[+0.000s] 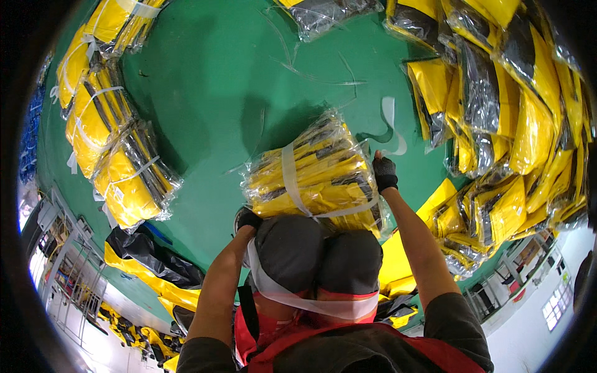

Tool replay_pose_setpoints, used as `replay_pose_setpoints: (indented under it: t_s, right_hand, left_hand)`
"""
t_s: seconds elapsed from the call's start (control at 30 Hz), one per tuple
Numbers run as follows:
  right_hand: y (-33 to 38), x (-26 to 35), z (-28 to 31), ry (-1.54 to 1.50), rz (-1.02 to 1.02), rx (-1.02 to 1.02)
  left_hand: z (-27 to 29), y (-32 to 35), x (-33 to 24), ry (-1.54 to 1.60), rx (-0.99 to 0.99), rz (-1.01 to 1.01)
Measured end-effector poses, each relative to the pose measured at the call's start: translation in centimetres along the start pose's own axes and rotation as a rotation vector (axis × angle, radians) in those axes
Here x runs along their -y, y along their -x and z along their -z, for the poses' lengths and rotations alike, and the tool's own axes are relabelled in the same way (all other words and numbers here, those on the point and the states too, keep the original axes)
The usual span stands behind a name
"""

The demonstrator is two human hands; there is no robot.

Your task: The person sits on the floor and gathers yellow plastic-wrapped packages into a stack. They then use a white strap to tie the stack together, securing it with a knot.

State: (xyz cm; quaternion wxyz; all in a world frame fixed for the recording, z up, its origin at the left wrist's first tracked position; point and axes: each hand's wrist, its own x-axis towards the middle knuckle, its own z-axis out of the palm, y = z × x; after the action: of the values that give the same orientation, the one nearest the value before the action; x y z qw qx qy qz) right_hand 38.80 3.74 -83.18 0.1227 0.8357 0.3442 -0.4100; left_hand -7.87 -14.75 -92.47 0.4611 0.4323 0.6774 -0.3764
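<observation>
A bundle of folded yellow and black pieces in clear plastic (pixel 339 158) lies on the floor against my knees. One white strap (pixel 290 171) crosses its top, and a band runs along its near side. My right hand (pixel 385 173), in a black fingerless glove, is closed at the bundle's right end on a white strap whose free end (pixel 389 112) curls on the floor beyond. At the near left corner, beside my knee, is my gloved left hand (pixel 249 219); its fingers are hidden. Another length of white strap (pixel 311 304) lies across my lap, rising toward that hand.
Strapped bundles (pixel 127 183) form a row on the left. A large heap of plastic-wrapped yellow and black packs (pixel 497 112) rises on the right. Thin clear strips (pixel 317 78) lie on the green floor (pixel 205 93). Black and yellow sheeting (pixel 155 258) lies behind my left side.
</observation>
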Motion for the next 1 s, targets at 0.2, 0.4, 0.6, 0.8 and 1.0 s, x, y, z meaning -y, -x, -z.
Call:
replay_pose_setpoints:
  t_s: [0.2, 0.4, 0.6, 0.8, 1.0]
  right_hand:
    - [-5.3, 3.1, -0.6, 0.101, 0.382, -0.107]
    - [-10.6, 1.2, -5.1, 0.221, 0.685, -0.121]
    - [-11.3, -1.2, -7.1, -0.218, 0.475, -0.103]
    - [-10.2, -0.2, -7.6, -0.488, 0.419, -0.034]
    - [-5.9, 0.6, -1.6, -1.03, 0.431, 0.119]
  left_hand:
    - [6.9, 3.1, -7.1, 0.035, 0.082, -0.158]
    - [7.3, 1.7, -7.2, 0.154, 0.052, -0.14]
    - [7.7, 4.0, -5.3, 0.495, -0.096, -0.301]
    - [7.4, 2.4, -9.0, 0.717, -0.27, -0.487]
    - [12.6, 2.7, -13.5, 0.759, -0.433, -0.786]
